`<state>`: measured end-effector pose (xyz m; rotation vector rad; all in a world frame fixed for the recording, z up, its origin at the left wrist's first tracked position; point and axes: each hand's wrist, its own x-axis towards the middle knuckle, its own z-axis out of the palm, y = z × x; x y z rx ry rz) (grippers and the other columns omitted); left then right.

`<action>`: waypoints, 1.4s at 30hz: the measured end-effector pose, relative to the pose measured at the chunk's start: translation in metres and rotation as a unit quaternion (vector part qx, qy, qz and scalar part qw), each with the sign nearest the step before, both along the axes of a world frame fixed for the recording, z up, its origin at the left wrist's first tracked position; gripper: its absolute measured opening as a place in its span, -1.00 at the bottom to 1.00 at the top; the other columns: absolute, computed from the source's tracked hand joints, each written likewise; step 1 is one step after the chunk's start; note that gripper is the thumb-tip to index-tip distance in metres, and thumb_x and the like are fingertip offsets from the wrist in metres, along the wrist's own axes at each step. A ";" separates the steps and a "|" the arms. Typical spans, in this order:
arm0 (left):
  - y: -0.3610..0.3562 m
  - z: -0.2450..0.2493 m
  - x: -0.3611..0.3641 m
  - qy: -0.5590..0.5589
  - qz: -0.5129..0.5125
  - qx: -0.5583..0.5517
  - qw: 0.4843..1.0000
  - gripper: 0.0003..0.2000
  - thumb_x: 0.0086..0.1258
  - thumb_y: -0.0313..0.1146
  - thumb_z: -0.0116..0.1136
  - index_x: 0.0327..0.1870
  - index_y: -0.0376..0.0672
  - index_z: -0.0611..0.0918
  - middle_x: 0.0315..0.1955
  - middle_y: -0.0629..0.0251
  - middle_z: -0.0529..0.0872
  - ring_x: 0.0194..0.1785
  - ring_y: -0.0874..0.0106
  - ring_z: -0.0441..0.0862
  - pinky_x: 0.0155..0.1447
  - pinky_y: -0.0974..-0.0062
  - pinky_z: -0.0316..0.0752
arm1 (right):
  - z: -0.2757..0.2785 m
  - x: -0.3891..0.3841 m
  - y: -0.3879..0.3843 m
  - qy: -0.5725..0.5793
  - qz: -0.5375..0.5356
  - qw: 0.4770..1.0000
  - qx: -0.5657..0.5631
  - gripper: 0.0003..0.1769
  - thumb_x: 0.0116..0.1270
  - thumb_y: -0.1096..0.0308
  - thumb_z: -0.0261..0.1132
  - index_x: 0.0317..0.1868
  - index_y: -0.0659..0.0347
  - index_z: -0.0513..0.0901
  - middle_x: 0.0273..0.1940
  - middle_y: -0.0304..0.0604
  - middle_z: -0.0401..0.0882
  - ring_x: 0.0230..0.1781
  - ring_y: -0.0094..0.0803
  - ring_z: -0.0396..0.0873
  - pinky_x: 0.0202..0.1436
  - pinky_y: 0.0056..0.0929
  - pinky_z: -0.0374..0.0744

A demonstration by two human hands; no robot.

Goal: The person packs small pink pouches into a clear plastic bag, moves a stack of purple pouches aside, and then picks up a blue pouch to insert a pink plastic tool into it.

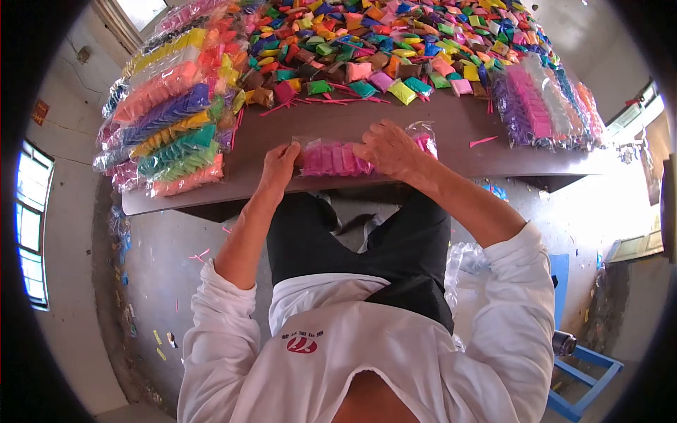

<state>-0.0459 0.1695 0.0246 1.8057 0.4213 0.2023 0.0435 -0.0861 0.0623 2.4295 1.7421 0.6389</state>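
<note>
- Head view, left hand: grip pinched together at the left end of the clear bag.
- Right hand: fingers curled over the clear bag, right of its middle; cannot tell whether that grip is clamped.
- Clear bag: one, filled with a row of pink packets, lying at the near edge of the brown counter, between stacks.
- Stacked bags: many, multicoloured, counter's left side.
- Second stack: smaller, purple, pink, white and orange, right side.
- Loose packets: large mixed-colour heap, far side.
- Pink strips: scattered before the heap and near the second stack.
- Blue stool: floor, right.
</note>
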 end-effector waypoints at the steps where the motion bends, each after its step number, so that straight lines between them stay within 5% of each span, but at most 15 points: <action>1: -0.003 -0.001 -0.003 -0.009 0.013 0.021 1.000 -0.67 0.43 -0.18 0.11 -0.25 -0.35 0.67 -0.46 0.32 0.61 -0.31 0.57 0.45 -0.20 0.45 0.38 | 0.000 0.000 0.000 0.005 -0.006 1.000 -0.001 -0.87 0.12 0.34 0.24 -0.28 0.00 0.60 -0.37 -0.25 0.59 -0.19 -0.31 0.58 -0.09 -0.30 0.47; 7: -0.006 -0.035 -0.016 -0.094 -0.001 0.197 0.976 -0.65 0.45 -0.17 0.08 -0.25 -0.38 0.62 -0.44 -0.09 0.60 -0.38 0.19 0.54 -0.19 0.26 0.43 | 0.002 -0.005 -0.019 0.038 -0.033 0.997 0.061 -0.92 0.12 0.30 0.29 -0.35 0.03 0.62 -0.38 -0.23 0.60 -0.17 -0.27 0.59 -0.02 -0.28 0.46; 11: -0.007 -0.042 -0.015 -0.121 0.005 0.214 0.969 -0.66 0.52 -0.19 0.04 -0.31 -0.34 0.61 -0.55 0.24 0.54 -0.37 0.51 0.41 -0.27 0.40 0.35 | 0.022 -0.002 -0.053 0.060 -0.044 0.968 0.239 -0.82 0.10 0.19 0.41 -0.42 0.06 0.63 -0.38 -0.17 0.62 -0.23 -0.27 0.60 -0.14 -0.24 0.50; 14: -0.007 -0.045 -0.019 -0.181 -0.011 0.228 0.957 -0.65 0.53 -0.16 0.03 -0.30 -0.33 0.58 -0.55 0.24 0.48 -0.38 0.50 0.36 -0.27 0.40 0.33 | 0.038 0.005 -0.081 0.108 -0.146 0.883 0.434 -0.70 0.17 0.07 0.42 -0.48 0.10 0.62 -0.43 -0.15 0.64 -0.36 -0.33 0.61 -0.33 -0.30 0.51; 15: -0.018 -0.031 -0.026 -0.155 -0.007 0.222 0.963 -0.65 0.56 -0.22 -0.03 -0.39 -0.34 0.47 -0.52 0.05 0.43 -0.43 0.17 0.39 -0.28 0.28 0.32 | 0.042 0.006 -0.093 0.171 -0.214 0.833 0.481 -0.66 0.22 0.03 0.39 -0.49 0.11 0.62 -0.46 -0.16 0.64 -0.43 -0.36 0.61 -0.42 -0.34 0.49; 16: -0.021 -0.029 -0.027 -0.152 -0.004 0.219 0.964 -0.65 0.57 -0.22 -0.04 -0.38 -0.34 0.47 -0.51 0.05 0.44 -0.42 0.17 0.39 -0.27 0.28 0.33 | 0.044 0.006 -0.104 0.230 -0.279 0.772 0.523 -0.61 0.26 -0.01 0.37 -0.51 0.12 0.61 -0.49 -0.17 0.64 -0.50 -0.40 0.60 -0.50 -0.38 0.47; 19: -0.024 -0.027 -0.026 -0.157 0.008 0.223 0.962 -0.66 0.57 -0.23 -0.05 -0.36 -0.34 0.47 -0.48 0.04 0.45 -0.40 0.17 0.40 -0.25 0.28 0.34 | 0.038 0.007 -0.129 0.596 -0.343 0.550 0.474 -0.37 0.31 -0.31 0.22 -0.52 0.13 0.59 -0.63 -0.31 0.53 -0.72 -0.60 0.43 -0.66 -0.60 0.31; 23: -0.021 -0.031 -0.025 -0.164 0.011 0.256 0.953 -0.68 0.56 -0.23 -0.06 -0.34 -0.34 0.48 -0.45 0.03 0.46 -0.38 0.17 0.41 -0.21 0.28 0.35 | 0.026 0.004 -0.110 0.677 -0.379 0.491 0.397 -0.14 0.21 -0.60 -0.05 -0.51 0.12 0.59 -0.60 -0.28 0.57 -0.75 -0.57 0.43 -0.70 -0.66 0.27; 29: -0.024 -0.027 -0.028 -0.159 0.007 0.235 0.959 -0.68 0.56 -0.25 -0.05 -0.38 -0.32 0.48 -0.48 0.10 0.46 -0.40 0.23 0.45 -0.24 0.32 0.36 | 0.011 0.033 -0.095 0.713 -0.394 0.428 0.391 -0.06 0.17 -0.65 -0.10 -0.47 0.17 0.63 -0.58 -0.23 0.61 -0.69 -0.49 0.53 -0.65 -0.59 0.41; 32: -0.025 -0.026 -0.030 -0.160 0.005 0.227 0.961 -0.68 0.56 -0.25 -0.04 -0.40 -0.31 0.48 -0.50 0.14 0.47 -0.41 0.28 0.45 -0.27 0.35 0.36 | 0.009 0.038 -0.092 0.726 -0.384 0.419 0.388 -0.20 0.22 -0.47 0.10 -0.43 0.24 0.63 -0.54 -0.15 0.64 -0.64 -0.43 0.60 -0.63 -0.52 0.48; 35: -0.024 -0.027 -0.030 -0.162 0.002 0.229 0.960 -0.68 0.56 -0.25 -0.03 -0.39 -0.31 0.50 -0.50 0.16 0.48 -0.41 0.30 0.45 -0.27 0.36 0.37 | 0.010 0.034 -0.087 0.690 -0.401 0.470 0.376 -0.44 0.29 -0.23 0.24 -0.41 0.19 0.64 -0.54 -0.17 0.65 -0.62 -0.46 0.61 -0.55 -0.51 0.56; 38: -0.025 -0.026 -0.031 -0.171 0.006 0.220 0.960 -0.69 0.56 -0.25 -0.03 -0.37 -0.31 0.52 -0.49 0.17 0.49 -0.41 0.32 0.47 -0.26 0.37 0.38 | 0.007 0.035 -0.089 0.695 -0.360 0.464 0.415 -0.67 0.30 0.07 0.31 -0.36 0.19 0.65 -0.47 -0.14 0.68 -0.56 -0.44 0.64 -0.49 -0.51 0.59; 42: -0.023 -0.030 -0.032 -0.169 0.001 0.204 0.964 -0.70 0.56 -0.26 -0.04 -0.34 -0.32 0.54 -0.47 0.18 0.51 -0.39 0.33 0.49 -0.24 0.39 0.40 | -0.005 0.036 -0.100 0.722 -0.300 0.419 0.462 -0.75 0.34 0.18 0.28 -0.28 0.22 0.66 -0.35 -0.13 0.71 -0.45 -0.43 0.68 -0.38 -0.50 0.62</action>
